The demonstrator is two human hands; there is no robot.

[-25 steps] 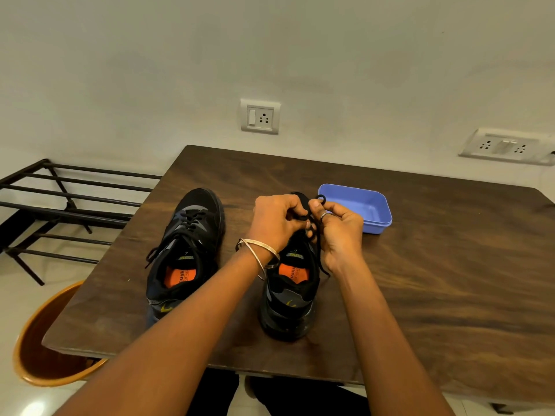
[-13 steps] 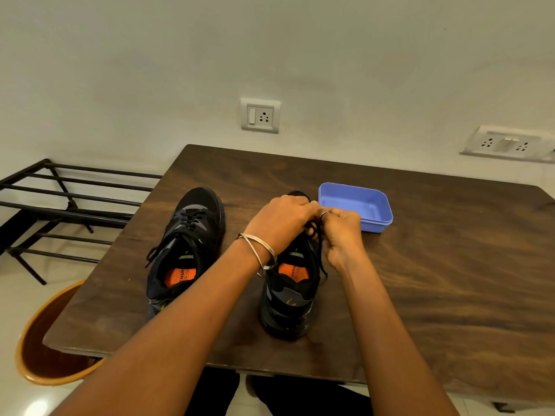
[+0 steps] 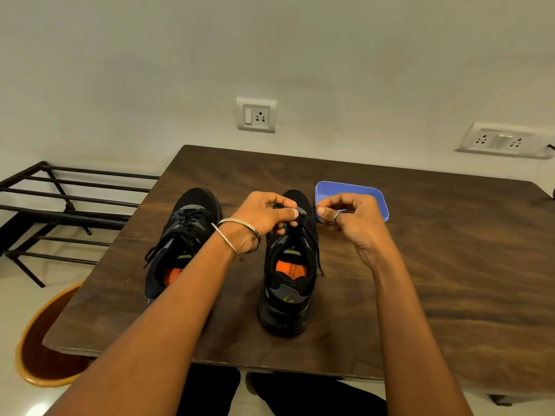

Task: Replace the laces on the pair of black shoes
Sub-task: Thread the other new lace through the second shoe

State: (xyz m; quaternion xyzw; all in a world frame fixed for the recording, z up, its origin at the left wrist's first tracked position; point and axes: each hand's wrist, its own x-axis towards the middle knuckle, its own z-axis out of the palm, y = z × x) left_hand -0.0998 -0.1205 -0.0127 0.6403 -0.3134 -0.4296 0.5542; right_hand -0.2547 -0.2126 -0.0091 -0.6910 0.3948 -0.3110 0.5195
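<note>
Setting: dark wooden table point(image 3: 420, 265) against a pale wall; blue tray point(image 3: 372, 195) at the far side.
Shoes: left shoe point(image 3: 183, 235) laced, well apart from the hands; right shoe point(image 3: 289, 283) under them, heel toward the person.
Left hand point(image 3: 264, 214): grip closed, fingertips pinching the black lace point(image 3: 295, 225) at the upper eyelets.
Right hand point(image 3: 351, 217): fingers curled, thumb to forefinger; whether it holds a lace end cannot be told.
Loose strand: one length hangs down the right shoe's outer side.
Risk: a pull from the left hand alone may drag the shoe or tighten unevenly.
Risk: the hanging strand may slip back through its eyelet if left slack.
</note>
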